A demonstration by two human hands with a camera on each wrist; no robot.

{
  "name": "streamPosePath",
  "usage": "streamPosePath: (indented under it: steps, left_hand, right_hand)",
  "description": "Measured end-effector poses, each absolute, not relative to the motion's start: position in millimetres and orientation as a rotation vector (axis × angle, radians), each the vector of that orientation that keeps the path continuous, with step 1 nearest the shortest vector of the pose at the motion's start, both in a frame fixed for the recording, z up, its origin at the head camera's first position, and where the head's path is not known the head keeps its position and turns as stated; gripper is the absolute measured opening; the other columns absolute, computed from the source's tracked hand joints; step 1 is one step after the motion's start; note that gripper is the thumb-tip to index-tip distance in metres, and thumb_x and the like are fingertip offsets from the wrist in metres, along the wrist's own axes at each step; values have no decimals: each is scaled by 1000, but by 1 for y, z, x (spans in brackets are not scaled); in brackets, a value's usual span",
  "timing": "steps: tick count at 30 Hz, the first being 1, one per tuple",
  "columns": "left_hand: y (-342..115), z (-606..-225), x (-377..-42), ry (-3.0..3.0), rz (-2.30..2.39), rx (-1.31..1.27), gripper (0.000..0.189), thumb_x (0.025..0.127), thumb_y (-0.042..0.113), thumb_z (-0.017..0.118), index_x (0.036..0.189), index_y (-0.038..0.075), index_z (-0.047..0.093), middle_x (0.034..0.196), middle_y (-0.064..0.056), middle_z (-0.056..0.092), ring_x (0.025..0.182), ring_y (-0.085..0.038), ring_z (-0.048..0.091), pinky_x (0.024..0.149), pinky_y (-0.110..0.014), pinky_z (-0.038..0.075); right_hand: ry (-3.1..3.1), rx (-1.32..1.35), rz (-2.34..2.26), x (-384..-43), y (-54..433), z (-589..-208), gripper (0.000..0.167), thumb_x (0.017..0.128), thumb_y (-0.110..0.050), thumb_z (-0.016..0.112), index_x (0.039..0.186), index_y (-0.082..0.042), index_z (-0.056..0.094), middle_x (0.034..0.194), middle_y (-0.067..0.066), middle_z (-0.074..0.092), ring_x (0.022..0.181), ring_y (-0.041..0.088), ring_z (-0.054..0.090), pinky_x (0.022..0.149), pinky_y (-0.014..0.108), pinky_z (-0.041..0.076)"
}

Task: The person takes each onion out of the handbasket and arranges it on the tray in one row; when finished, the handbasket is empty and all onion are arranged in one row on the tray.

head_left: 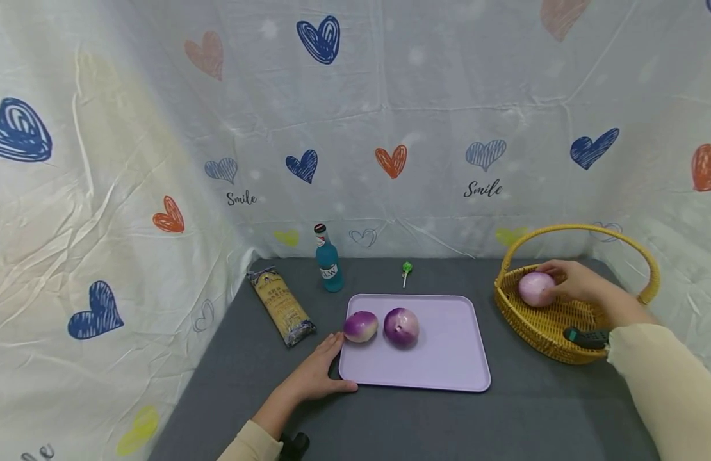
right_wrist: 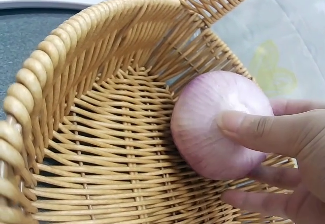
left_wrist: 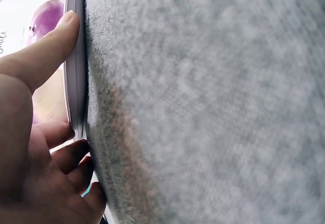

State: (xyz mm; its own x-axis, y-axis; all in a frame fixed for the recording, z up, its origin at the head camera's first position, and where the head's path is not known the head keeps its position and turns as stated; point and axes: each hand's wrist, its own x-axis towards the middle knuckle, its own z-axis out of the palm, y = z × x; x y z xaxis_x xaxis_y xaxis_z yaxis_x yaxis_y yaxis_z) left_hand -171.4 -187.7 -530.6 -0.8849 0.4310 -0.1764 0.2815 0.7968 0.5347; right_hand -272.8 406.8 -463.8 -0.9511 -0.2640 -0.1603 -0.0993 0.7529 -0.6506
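My right hand [head_left: 577, 282] pinches a pale purple onion [right_wrist: 203, 127] between thumb and fingers, inside the wicker basket [head_left: 519, 325] at the right. In the right wrist view the onion is held near the basket's side wall. My left hand [head_left: 315, 374] is at the near left corner of the lilac tray [head_left: 448, 349], thumb along the front edge and fingers spread by the left edge. On the tray's left half lie two round purple-and-white vegetables, one oval [head_left: 361, 326] beside the left fingertips, the other rounder [head_left: 401, 327].
A yellow-gold packet [head_left: 280, 305] lies left of the tray. Behind the tray stand a blue bottle [head_left: 329, 261] and a green-wrapped lollipop [head_left: 407, 272] lying flat. The basket's tall handle [head_left: 580, 228] arches over it. A heart-printed sheet [head_left: 430, 128] hangs behind the grey table [head_left: 424, 422].
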Motion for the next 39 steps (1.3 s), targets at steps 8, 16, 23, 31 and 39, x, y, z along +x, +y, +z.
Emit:
streamPosePath:
  steps: [8,16,23,31,39]
  left_hand:
    - [-188,-532,-173,2692,723,544,115,78,66,76,160,5,24,167,-14,23,156,-34,17,121,-58,25]
    - [-188,-533,-172,2693,727,540,115,78,66,76,160,6,24,167,-13,23,156,-34,17,121,-58,25]
    - [-188,-532,-172,2691,730,544,115,78,66,76,160,6,24,167,-13,23,156,-34,17,121,-58,24]
    - [-188,-534,-173,2693,722,538,115,78,67,75,161,6,23,167,-13,23,156,-34,17,121,-58,24]
    - [-188,-533,-172,2694,726,537,115,78,66,76,160,6,24,167,-14,23,156,-34,18,121,-58,24]
  right_hand:
    - [2709,-279,-1003,-270,402,-461,66,89,-22,79,137,10,47,138,43,45,119,55,53,78,45,59]
    - [2683,-306,-1022,-267,402,-455,62,90,-19,78,137,9,49,138,42,47,119,54,55,79,46,60]
    - [2797,-349,-900,-265,403,-447,62,87,-25,81,135,4,54,134,39,52,115,52,57,78,44,56]
    - [2822,-381,-920,-265,401,-443,58,86,-20,80,135,1,56,135,37,54,116,50,58,77,38,54]
    - [2853,-396,-917,-260,397,-438,58,89,-27,79,134,1,55,133,35,57,115,50,60,80,43,55]
